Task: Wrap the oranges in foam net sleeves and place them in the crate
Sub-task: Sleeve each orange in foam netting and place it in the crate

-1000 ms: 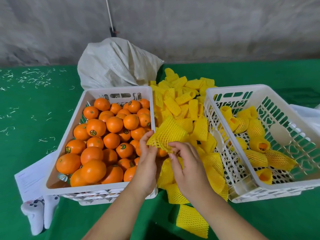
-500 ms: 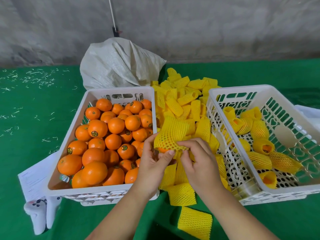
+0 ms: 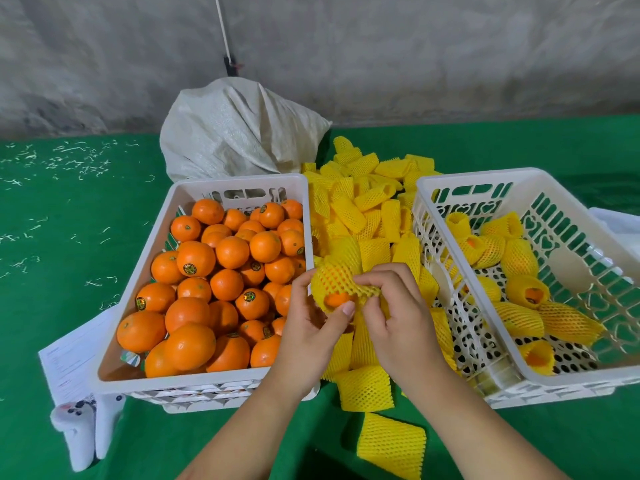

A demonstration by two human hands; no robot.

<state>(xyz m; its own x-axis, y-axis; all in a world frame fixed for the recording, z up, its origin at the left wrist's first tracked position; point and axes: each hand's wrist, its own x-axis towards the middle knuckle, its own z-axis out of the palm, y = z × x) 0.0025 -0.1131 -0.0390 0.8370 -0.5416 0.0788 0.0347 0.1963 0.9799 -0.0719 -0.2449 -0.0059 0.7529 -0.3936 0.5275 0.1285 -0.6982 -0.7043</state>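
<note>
Both hands, left hand (image 3: pixel 311 327) and right hand (image 3: pixel 398 320), pinch the stretchy foam sleeve (image 3: pixel 341 280) around a firm orange (image 3: pixel 337 299) between them (grip the net's rim, likely light).

A rough grey wall (image 3: pixel 415 57) rises behind the green table (image 3: pixel 69 271). A thin white cord, perhaps a cable (image 3: pixel 221 26), runs down that wall.
</note>
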